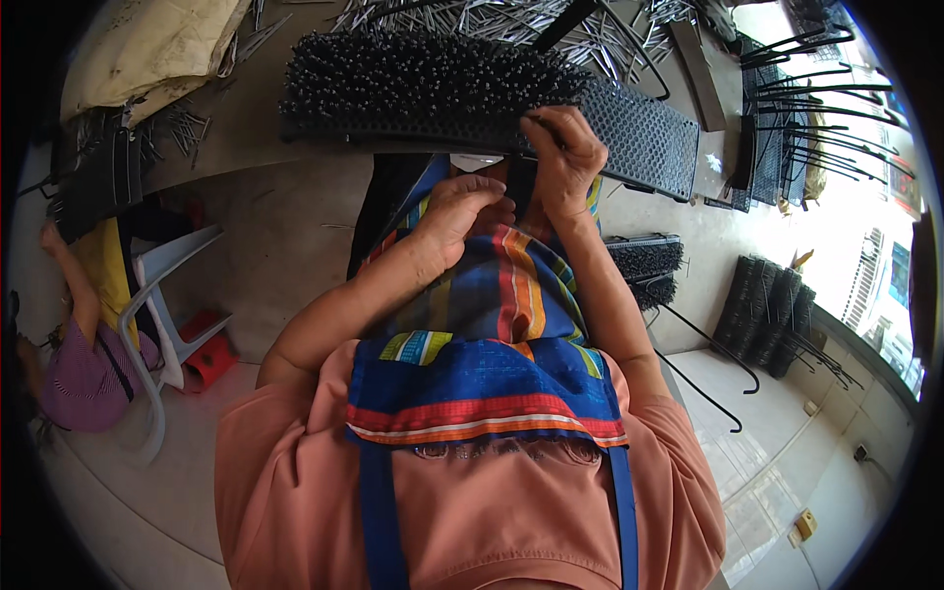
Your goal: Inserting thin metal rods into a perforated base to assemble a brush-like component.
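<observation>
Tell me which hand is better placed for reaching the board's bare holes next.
Probably the right hand: it is at the near edge of the board, close to where the bristles meet the bare holes. The left hand is farther back, over the apron.

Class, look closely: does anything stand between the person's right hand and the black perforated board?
Nothing visible: the right hand overlaps the near edge of the black perforated board here, though contact is unclear.
</observation>
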Demonstrator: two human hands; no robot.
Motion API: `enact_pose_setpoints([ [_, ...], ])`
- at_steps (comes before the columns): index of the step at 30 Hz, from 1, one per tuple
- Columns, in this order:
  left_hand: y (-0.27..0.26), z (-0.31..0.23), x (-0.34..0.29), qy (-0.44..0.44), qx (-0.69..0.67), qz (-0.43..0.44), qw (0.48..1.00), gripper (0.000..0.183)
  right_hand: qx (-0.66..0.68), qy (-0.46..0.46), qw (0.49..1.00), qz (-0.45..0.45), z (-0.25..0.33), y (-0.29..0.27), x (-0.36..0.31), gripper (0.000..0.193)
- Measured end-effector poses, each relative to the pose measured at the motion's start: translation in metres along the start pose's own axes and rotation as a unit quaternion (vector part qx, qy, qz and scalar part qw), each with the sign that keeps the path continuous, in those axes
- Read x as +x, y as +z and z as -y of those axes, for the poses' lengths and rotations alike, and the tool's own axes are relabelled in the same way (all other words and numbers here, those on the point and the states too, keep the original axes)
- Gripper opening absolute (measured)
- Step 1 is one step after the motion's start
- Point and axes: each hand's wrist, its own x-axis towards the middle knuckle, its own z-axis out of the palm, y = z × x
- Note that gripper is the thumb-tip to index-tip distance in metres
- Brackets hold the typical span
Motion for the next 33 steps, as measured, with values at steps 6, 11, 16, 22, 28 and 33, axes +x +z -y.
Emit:
enact_pose_setpoints([
  [6, 0.006, -0.003, -0.006, 0.027, -0.015, 0.012, 0.999, 0.012, -0.084, -0.042, 0.996, 0.009, 0.015, 0.007, 0.002, 0.015],
  [11, 0.016, -0.039, -0.035, 0.133, 0.051, 0.066, 0.988, 0.014, -0.148, -0.082, 0.984, 0.056, 0.013, 0.005, 0.001, 0.013],
  [16, 0.016, -0.159, -0.07, 0.442, 0.19, -0.052, 0.875, 0.018, -0.125, -0.067, 0.988, 0.062, 0.031, -0.017, 0.009, 0.013],
  [22, -0.073, -0.303, 0.03, 0.531, 0.618, -0.195, 0.546, 0.042, -0.02, 0.139, 0.987, -0.073, 0.004, -0.078, 0.094, 0.004],
  [28, -0.029, -0.302, 0.152, 0.276, 0.884, 0.061, 0.371, 0.13, 0.022, 0.123, 0.99, -0.069, -0.038, -0.08, 0.157, 0.005],
  [33, -0.026, -0.287, 0.196, 0.242, 0.914, 0.146, 0.29, 0.137, -0.009, 0.064, 0.993, -0.095, -0.038, -0.069, 0.143, 0.006],
])
